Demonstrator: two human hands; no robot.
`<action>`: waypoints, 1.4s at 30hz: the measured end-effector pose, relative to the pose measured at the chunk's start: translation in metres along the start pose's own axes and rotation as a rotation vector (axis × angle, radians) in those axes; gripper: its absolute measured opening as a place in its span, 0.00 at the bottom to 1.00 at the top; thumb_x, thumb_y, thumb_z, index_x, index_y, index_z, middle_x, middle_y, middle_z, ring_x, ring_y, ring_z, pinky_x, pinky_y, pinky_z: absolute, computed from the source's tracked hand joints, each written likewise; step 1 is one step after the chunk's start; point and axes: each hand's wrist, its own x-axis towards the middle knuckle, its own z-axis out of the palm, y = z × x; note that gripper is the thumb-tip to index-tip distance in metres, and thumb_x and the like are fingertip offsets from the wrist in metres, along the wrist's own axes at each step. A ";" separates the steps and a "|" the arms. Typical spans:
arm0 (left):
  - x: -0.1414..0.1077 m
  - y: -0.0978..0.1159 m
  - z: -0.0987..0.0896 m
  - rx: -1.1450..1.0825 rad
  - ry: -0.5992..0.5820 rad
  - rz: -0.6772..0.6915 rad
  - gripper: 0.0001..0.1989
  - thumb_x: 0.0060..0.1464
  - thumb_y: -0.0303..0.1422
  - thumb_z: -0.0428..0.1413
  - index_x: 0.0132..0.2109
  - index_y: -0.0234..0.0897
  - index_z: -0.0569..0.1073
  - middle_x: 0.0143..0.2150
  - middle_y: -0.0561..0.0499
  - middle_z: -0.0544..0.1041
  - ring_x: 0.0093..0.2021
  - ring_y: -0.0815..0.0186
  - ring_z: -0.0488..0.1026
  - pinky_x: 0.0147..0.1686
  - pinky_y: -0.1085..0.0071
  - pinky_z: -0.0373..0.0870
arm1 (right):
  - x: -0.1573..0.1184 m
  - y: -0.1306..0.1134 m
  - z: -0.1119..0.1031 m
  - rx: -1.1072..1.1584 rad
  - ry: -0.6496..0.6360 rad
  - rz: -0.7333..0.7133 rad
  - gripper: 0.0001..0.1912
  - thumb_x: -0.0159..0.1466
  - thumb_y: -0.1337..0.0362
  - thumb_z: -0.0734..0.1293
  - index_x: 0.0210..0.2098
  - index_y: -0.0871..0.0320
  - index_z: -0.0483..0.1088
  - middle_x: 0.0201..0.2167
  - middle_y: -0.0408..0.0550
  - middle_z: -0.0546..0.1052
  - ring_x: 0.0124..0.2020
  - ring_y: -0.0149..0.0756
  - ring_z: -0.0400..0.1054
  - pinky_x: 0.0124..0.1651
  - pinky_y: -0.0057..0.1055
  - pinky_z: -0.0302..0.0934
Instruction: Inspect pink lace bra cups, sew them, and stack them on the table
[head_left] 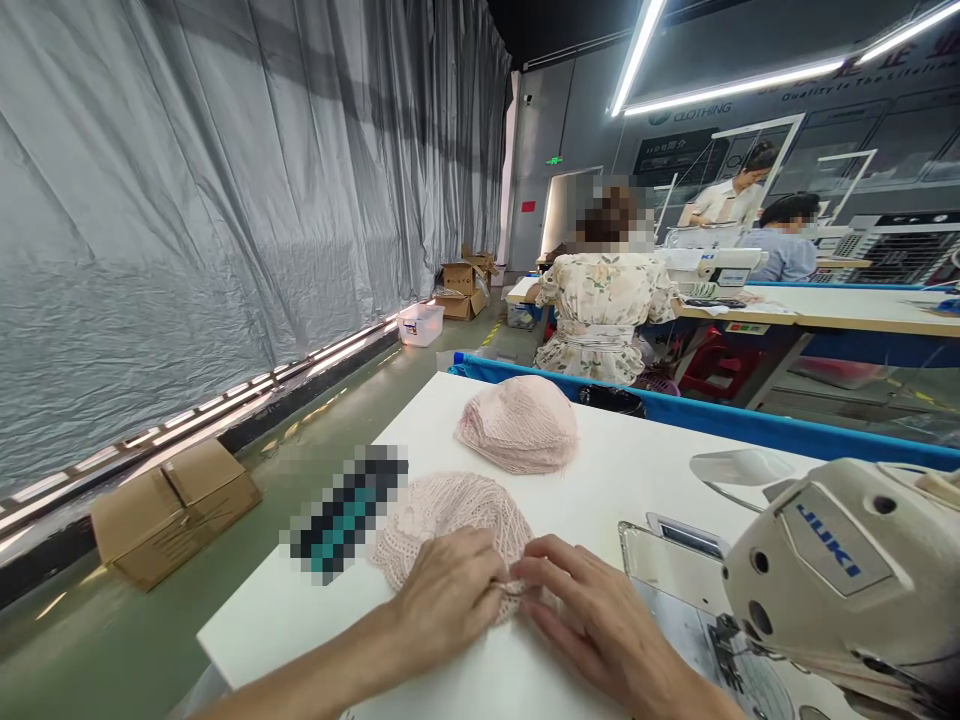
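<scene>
A pale pink openwork lace piece point(457, 508) lies on the white tabletop point(300, 640) in front of me. My left hand point(454, 585) rests over its near part, fingers closed on the edge. From the right, my right hand point(574, 600) pinches the same edge, and the fingertips of both hands almost meet there. Part of the lace is hidden under my hands. Farther back sits a domed stack of similar pale pink fabric point(519, 425), which neither hand touches.
A JUKI sewing machine point(840, 570) stands close to my right hand. A dark and teal blurred item point(345, 520) lies at the table's left edge. On the floor to the left is a cardboard box point(176, 510). A person point(604, 310) sits beyond the table.
</scene>
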 end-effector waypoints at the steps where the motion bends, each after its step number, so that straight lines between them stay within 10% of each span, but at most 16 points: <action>1: 0.001 -0.003 -0.002 -0.056 0.011 -0.013 0.05 0.55 0.23 0.51 0.35 0.36 0.71 0.36 0.52 0.74 0.39 0.64 0.69 0.38 0.71 0.63 | 0.000 0.000 -0.001 -0.002 -0.004 0.001 0.13 0.66 0.67 0.62 0.49 0.53 0.60 0.44 0.49 0.71 0.38 0.37 0.68 0.38 0.31 0.60; 12: -0.002 -0.001 -0.002 -0.136 -0.019 -0.031 0.03 0.50 0.24 0.54 0.32 0.36 0.69 0.38 0.50 0.71 0.42 0.60 0.66 0.40 0.68 0.58 | 0.007 0.006 0.008 0.036 -0.037 0.021 0.11 0.68 0.71 0.54 0.37 0.54 0.66 0.34 0.47 0.73 0.30 0.36 0.67 0.33 0.31 0.57; 21: 0.015 -0.022 -0.009 -0.479 -0.068 -0.071 0.06 0.50 0.32 0.52 0.28 0.35 0.67 0.24 0.57 0.63 0.27 0.70 0.61 0.26 0.75 0.55 | 0.007 0.001 0.001 0.109 0.018 0.130 0.14 0.67 0.63 0.61 0.53 0.51 0.60 0.47 0.49 0.70 0.39 0.37 0.69 0.38 0.31 0.63; 26: 0.018 -0.028 -0.014 -0.597 -0.113 -0.083 0.08 0.50 0.34 0.51 0.27 0.34 0.66 0.22 0.57 0.59 0.24 0.72 0.57 0.22 0.76 0.52 | 0.016 -0.001 0.002 0.079 0.065 0.180 0.12 0.65 0.71 0.54 0.43 0.54 0.65 0.37 0.48 0.73 0.34 0.37 0.68 0.34 0.32 0.61; 34: -0.002 -0.006 -0.017 -0.428 0.035 -0.076 0.14 0.42 0.35 0.62 0.37 0.36 0.71 0.32 0.55 0.67 0.35 0.65 0.63 0.33 0.73 0.58 | 0.026 -0.004 -0.013 0.196 0.005 0.254 0.12 0.68 0.62 0.57 0.30 0.54 0.69 0.28 0.43 0.74 0.27 0.34 0.67 0.29 0.28 0.59; 42: 0.002 0.001 -0.015 -0.292 0.128 -0.135 0.03 0.51 0.27 0.50 0.34 0.37 0.68 0.33 0.53 0.69 0.35 0.65 0.66 0.34 0.72 0.59 | 0.028 -0.002 -0.013 0.271 0.045 0.277 0.13 0.69 0.60 0.58 0.32 0.54 0.70 0.26 0.41 0.73 0.26 0.33 0.65 0.29 0.28 0.58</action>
